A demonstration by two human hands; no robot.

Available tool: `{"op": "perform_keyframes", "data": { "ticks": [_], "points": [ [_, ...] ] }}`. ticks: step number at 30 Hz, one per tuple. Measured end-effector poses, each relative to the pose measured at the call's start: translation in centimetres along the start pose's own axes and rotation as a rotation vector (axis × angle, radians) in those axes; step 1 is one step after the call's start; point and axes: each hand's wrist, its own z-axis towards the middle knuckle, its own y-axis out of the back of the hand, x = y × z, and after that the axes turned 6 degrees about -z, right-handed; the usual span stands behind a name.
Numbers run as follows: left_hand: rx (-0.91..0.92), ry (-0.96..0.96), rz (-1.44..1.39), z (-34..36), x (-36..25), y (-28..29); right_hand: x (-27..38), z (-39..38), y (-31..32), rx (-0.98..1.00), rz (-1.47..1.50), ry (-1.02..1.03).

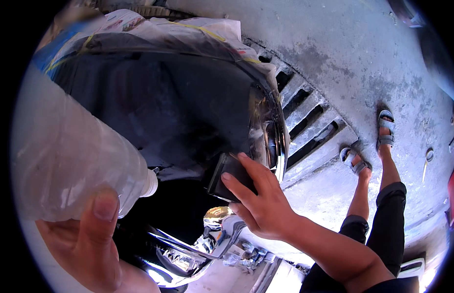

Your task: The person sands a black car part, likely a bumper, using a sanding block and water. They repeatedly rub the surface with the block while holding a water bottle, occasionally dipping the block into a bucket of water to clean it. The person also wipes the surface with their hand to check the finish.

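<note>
My left hand [92, 244] is closed around the lower side of a large translucent plastic bottle [75, 156], its thumb pressed along the wall. The bottle lies tilted, its white cap [150, 183] pointing right and slightly down. In my right hand [266, 205] is a dark rectangular block [229, 173], its fingers spread over the top and edges. The block is over or against a glossy dark vehicle panel [197, 102]; deep shadow hides whether it touches. What the bottle covers of the panel's left part cannot be seen.
Masking paper [188, 31] with yellow tape borders the panel's far edge. A headlight [271, 141] sits at its right edge, near a slotted drain grate [310, 117]. Two legs in rolled dark trousers and sandals [356, 161] stand right. A ring-shaped object [428, 155] lies on the concrete.
</note>
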Motion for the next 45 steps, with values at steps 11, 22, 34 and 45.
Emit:
{"op": "perform_keyframes", "data": {
  "ticks": [11,22,34,45],
  "points": [
    [0.077,0.067,-0.035,0.0,-0.9,0.6,0.5,0.1,0.0,0.005,0.022,-0.028],
    [0.050,-0.035,0.077,0.0,0.1,1.2,0.2,-0.5,-0.5,-0.006,0.076,-0.060],
    [0.091,0.018,0.077,0.5,0.6,0.7,-0.3,-2.2,-1.5,-0.094,0.082,-0.113],
    [0.130,-0.084,0.103,0.6,0.6,1.4,0.0,0.4,-0.8,-0.030,-0.003,-0.088]
  ]
}}
